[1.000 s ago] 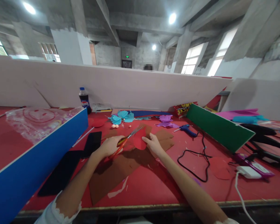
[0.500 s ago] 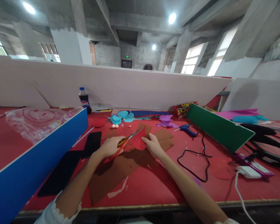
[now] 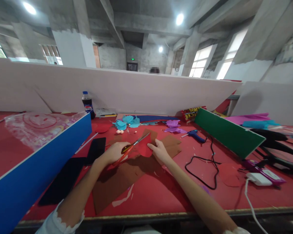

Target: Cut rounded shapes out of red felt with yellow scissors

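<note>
My left hand (image 3: 116, 152) is closed around the handles of a pair of scissors (image 3: 133, 145) with orange grips, blades pointing up and to the right. The blades lie against a piece of red paper (image 3: 146, 150) with a rounded edge. My right hand (image 3: 160, 151) pinches that paper at its right side, thumb on top. Under both hands is a sheet of brown paper (image 3: 117, 185), and more brown pieces (image 3: 172, 143) lie just to the right.
Blue (image 3: 46, 156) and green (image 3: 229, 133) boards stand at the sides. A glue gun (image 3: 196, 135) with its black cord lies right of my hands. Blue paper petals (image 3: 127, 123), purple petals (image 3: 173, 126) and a cola bottle (image 3: 88, 104) are at the back. Dark phone-like slabs (image 3: 96, 151) lie left.
The scissor blades have drawn closer together along the red paper, and the handles have come nearer each other. My right hand holds the paper almost where it was.
</note>
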A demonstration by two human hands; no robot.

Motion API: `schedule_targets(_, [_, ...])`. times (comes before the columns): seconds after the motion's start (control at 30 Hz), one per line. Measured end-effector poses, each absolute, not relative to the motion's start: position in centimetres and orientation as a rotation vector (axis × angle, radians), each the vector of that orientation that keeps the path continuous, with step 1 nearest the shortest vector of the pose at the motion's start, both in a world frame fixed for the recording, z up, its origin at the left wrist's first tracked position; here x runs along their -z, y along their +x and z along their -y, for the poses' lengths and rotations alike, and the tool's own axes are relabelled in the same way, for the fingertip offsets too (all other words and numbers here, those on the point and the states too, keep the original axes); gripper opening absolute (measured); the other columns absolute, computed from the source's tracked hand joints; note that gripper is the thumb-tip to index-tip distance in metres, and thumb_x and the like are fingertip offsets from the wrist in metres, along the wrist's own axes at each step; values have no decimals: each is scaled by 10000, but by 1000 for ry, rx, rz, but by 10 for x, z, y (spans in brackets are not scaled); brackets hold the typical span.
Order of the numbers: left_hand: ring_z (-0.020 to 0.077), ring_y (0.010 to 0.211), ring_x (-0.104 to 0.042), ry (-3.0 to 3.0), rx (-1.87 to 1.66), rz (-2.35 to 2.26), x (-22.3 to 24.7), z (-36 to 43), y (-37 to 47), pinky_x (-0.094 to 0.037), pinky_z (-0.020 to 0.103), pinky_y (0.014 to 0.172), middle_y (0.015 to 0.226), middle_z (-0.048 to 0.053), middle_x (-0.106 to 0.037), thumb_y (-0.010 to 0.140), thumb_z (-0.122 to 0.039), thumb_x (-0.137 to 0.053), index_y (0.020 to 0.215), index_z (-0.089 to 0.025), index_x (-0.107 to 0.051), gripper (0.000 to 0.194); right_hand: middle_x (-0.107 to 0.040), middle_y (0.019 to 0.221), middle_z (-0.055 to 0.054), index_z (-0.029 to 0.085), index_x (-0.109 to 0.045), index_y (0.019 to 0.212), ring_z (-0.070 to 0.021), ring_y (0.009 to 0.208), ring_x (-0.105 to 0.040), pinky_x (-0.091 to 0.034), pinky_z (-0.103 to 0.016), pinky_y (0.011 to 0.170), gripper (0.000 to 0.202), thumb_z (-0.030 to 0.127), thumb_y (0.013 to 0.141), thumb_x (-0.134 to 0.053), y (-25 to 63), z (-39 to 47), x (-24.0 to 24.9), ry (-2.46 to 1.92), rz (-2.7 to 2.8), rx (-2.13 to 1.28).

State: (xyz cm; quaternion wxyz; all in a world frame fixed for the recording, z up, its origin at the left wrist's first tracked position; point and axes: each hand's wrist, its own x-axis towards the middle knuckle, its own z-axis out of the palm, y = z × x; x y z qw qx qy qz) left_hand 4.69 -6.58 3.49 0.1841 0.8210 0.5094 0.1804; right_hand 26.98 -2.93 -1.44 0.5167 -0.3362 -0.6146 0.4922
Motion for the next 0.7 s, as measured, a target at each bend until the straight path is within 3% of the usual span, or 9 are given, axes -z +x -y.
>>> schedule_targets(0.27, [175,779,-560,2279,-549,-1362,-39,67,46,-426,241,693,923,42,-631,598,-190,-482,1032,-153,-562,443,-644,829,-22,168,-572,820,-177,743,-574,-455,-299,670,217,320,665,-574,270,30,13,-816,1478,-1173])
schedule_targets(0.53, [192,806,-571,2266,-556,-1384,-42,71,47,-431,254,711,921,55,-641,653,-299,-517,1016,-149,-577,397,-639,791,-12,166,-571,796,-167,704,-570,-455,-290,648,209,325,660,-581,273,26,15,-824,1486,-1144])
schedule_targets(0.7, [199,968,-541,2312,-621,-1328,-38,69,46,-411,264,815,1098,47,-582,699,-331,-497,1141,-197,-496,462,-647,842,-23,174,-577,846,-179,730,-584,-463,-315,680,214,304,676,-567,273,26,14,-802,1478,-1196])
